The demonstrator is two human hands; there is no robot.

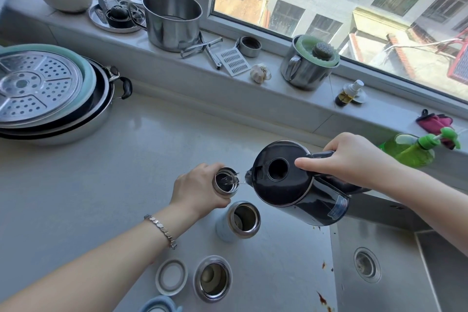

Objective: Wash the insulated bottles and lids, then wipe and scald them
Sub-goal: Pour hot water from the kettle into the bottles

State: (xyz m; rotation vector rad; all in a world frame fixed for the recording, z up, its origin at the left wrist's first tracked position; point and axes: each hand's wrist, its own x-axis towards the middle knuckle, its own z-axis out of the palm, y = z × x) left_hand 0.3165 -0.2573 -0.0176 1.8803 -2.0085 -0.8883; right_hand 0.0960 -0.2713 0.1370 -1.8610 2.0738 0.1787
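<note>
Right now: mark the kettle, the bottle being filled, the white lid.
kettle point(291, 185), head view, dark lid top
bottle being filled point(222, 192), head view, steel neck
white lid point(171, 276), head view, inner disc

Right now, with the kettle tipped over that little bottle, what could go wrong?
The left hand grips the small bottle right at its narrow mouth, so water from the kettle could miss and scald the fingers. The kettle also hangs close to a second open bottle and might knock it over.
</note>
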